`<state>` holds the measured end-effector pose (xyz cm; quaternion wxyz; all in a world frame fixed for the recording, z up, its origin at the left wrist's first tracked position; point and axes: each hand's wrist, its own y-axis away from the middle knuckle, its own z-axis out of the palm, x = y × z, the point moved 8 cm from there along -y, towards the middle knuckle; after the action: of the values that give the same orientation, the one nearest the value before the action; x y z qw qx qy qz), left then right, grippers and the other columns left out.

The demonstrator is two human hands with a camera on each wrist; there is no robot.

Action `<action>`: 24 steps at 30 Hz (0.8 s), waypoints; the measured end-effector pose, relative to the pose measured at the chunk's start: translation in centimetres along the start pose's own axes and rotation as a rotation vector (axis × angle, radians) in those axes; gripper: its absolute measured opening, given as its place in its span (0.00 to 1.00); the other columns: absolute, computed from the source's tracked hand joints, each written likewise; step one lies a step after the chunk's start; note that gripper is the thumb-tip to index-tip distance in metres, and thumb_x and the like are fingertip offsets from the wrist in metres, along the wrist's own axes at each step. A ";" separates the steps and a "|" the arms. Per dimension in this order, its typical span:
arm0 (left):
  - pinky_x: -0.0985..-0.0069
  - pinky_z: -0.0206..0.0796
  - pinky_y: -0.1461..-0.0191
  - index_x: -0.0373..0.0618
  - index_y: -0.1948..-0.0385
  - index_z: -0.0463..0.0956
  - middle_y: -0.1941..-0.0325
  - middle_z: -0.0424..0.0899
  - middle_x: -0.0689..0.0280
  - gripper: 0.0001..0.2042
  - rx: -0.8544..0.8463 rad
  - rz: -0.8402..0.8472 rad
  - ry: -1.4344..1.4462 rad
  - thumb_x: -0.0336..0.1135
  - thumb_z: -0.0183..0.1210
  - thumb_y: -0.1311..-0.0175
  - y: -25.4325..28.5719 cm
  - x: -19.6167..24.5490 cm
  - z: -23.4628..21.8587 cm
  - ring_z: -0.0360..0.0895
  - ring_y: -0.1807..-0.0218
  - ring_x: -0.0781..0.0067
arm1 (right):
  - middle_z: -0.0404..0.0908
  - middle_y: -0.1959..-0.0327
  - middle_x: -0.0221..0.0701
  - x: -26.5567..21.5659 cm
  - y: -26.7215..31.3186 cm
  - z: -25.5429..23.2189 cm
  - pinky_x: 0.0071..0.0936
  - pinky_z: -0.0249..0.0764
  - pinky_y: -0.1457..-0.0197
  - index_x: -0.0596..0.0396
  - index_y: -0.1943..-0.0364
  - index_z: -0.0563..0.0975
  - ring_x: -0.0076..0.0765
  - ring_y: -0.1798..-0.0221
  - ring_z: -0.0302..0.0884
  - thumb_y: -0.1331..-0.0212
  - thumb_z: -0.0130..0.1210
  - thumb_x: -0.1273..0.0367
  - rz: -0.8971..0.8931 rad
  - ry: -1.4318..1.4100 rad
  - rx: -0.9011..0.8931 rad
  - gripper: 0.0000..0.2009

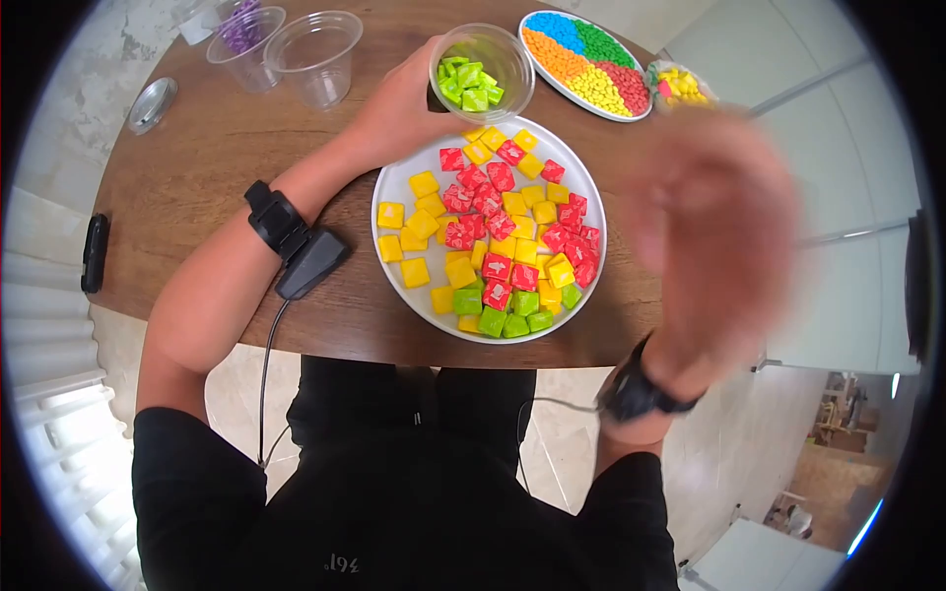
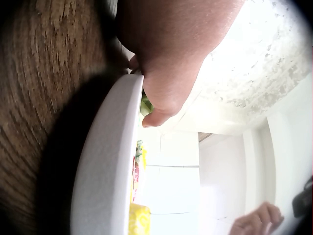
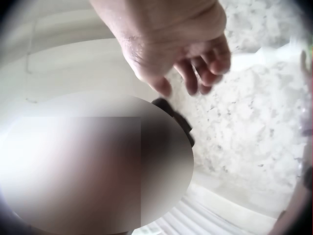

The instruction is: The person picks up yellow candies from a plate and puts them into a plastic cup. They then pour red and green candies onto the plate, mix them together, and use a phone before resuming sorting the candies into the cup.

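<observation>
In the head view my left hand point(image 1: 399, 110) grips a clear plastic cup point(image 1: 508, 51) holding several green wrapped candies point(image 1: 470, 84). The cup is at the far rim of a white plate point(image 1: 419, 300). Yellow candies point(image 1: 424, 184), red candies point(image 1: 500, 177) and a few green candies point(image 1: 493, 322) are spread over that plate. The left wrist view shows the thumb point(image 2: 156, 117) beside the plate's edge, with the cup mostly hidden. Raised to the right of the plate, my right hand point(image 1: 724, 227) is blurred; in the right wrist view its fingers point(image 3: 195, 73) hang loosely curled around nothing.
Two more clear cups stand at the back left, one bare inside point(image 1: 315, 59), one with purple contents point(image 1: 239, 34). A round lid point(image 1: 153, 105) lies nearby. An oval plate of colored pieces point(image 1: 596, 64) and a small bag point(image 1: 680, 86) sit at the back right.
</observation>
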<state>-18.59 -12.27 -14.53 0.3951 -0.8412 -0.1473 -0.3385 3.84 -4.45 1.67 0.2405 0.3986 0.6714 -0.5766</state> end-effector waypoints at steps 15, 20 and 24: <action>0.61 0.68 0.29 0.43 0.30 0.66 0.35 0.80 0.55 0.43 -0.002 -0.029 -0.003 0.37 0.78 0.51 0.1 0.1 0.0 0.77 0.32 0.52 | 0.84 0.72 0.38 10.6 3.3 7.8 0.43 0.76 0.52 0.55 0.79 0.82 0.49 0.62 0.83 0.51 0.72 0.57 0.337 0.842 -0.759 0.15; 0.66 0.66 0.27 0.41 0.28 0.65 0.34 0.80 0.58 0.42 -0.013 -0.035 -0.020 0.33 0.77 0.47 0.2 0.5 0.0 0.76 0.33 0.65 | 0.84 0.73 0.39 9.7 3.6 7.7 0.43 0.76 0.56 0.56 0.76 0.83 0.49 0.65 0.83 0.49 0.71 0.60 0.199 0.826 -0.704 0.14; 0.61 0.67 0.28 0.43 0.29 0.65 0.32 0.78 0.54 0.44 -0.009 -0.039 -0.043 0.37 0.78 0.51 0.2 0.1 0.1 0.76 0.31 0.51 | 0.84 0.74 0.37 11.4 1.5 5.2 0.34 0.75 0.65 0.58 0.71 0.85 0.38 0.73 0.81 0.46 0.71 0.65 0.475 0.566 -0.609 0.10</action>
<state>-18.39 -12.33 -14.55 0.3813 -0.8471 -0.1707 -0.3286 -2.12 -6.49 -9.21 0.2793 0.5937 0.7392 -0.1517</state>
